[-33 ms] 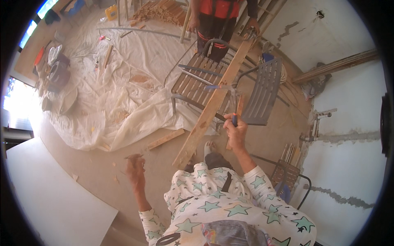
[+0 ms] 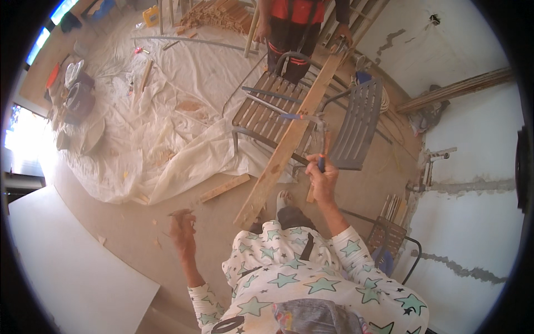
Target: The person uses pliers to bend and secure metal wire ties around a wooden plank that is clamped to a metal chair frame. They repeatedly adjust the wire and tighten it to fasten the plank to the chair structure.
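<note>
Our right hand (image 2: 322,179) wraps the dark-blue grip of a grey-shafted hammer (image 2: 322,139) near the plank (image 2: 272,173), its long axis pointing away from us; our left hand (image 2: 182,229) half-curls, contents unclear.

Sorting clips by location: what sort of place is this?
Probably a room under renovation: plastic sheeting covers part of the floor, grey patches streak the pale wall, and wood strips lie piled up.
</note>
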Tool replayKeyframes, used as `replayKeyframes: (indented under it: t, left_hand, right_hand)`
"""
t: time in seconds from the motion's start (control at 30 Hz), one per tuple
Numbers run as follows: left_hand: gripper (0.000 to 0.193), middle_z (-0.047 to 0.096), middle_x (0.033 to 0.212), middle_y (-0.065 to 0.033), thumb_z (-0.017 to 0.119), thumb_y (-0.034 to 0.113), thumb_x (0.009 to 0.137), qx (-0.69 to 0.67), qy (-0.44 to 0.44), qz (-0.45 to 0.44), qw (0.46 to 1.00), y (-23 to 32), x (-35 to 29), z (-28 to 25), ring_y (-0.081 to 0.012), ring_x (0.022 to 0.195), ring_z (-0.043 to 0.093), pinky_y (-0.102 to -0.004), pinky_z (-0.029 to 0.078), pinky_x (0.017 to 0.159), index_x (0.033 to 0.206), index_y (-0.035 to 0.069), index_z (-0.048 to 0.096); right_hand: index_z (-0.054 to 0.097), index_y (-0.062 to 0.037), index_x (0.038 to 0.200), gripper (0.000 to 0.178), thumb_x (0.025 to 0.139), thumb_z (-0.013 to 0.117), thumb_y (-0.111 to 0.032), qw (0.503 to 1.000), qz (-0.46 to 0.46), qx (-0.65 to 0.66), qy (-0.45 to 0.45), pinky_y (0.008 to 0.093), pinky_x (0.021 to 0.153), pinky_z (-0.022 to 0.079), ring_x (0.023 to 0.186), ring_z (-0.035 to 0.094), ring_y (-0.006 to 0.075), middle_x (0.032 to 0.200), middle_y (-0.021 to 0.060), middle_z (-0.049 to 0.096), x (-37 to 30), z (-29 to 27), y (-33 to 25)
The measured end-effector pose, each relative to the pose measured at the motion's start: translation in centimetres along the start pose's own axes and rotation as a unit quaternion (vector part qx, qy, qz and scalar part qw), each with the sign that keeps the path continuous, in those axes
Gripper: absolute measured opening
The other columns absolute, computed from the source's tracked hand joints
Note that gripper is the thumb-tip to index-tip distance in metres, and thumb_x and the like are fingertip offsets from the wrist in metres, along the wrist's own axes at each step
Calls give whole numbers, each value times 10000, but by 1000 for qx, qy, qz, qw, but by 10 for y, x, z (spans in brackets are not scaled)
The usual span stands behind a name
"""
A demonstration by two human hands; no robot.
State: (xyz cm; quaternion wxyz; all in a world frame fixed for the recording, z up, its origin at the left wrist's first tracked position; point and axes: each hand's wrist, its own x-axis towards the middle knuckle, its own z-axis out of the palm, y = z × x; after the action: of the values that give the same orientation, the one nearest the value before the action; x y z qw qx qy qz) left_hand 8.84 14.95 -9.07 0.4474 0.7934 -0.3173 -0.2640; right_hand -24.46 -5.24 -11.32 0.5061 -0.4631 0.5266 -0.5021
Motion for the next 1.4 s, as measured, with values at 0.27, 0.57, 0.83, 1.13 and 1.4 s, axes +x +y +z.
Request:
replayKeyframes:
  t: [0.27,0.57,0.83,1.13,1.4]
  left_hand:
    - [226,723,869,-123,545,201,1066,-236,-73,-39,968,70,25,-15,-55,532,470,-188,376,485,1110,1,641]
    - [303,737,1051,-222,491,214,1074,-395,-192,9,898,94,45,-4,-74,529,494,-183,359,472,1217,-34,590]
    - [416,661,1321,-194,473,146,1053,-213,-154,-11,965,67,31,-13,-79,644,651,-163,309,404,1428,-33,496]
    - [445,647,1366,-156,489,157,1040,-76,-119,-16,990,36,32,-13,-77,718,697,-169,298,401,1453,-10,495]
    - [431,659,1317,-146,498,200,1039,-66,-126,-43,989,13,31,-2,-124,758,698,-215,381,498,1413,-10,538]
  right_hand:
    - [707,10,1094,190,940,643,-80,989,-141,-15,-46,210,481,328,534,435,34,668,2,589,-2,-24,-61]
    - [690,49,1084,190,943,641,-69,983,-62,138,-104,206,430,306,485,395,41,674,42,595,-8,1,-69]
    - [656,13,1065,217,933,625,-157,990,-31,122,-63,224,399,300,448,388,64,631,18,526,-17,-41,-49]
    - [657,-3,1015,158,960,571,-123,995,95,-20,3,208,481,377,526,461,51,688,9,572,-25,-67,-14]
    - [652,2,1002,148,907,548,-42,989,142,43,-19,240,616,470,645,544,100,772,47,618,-36,-86,79]
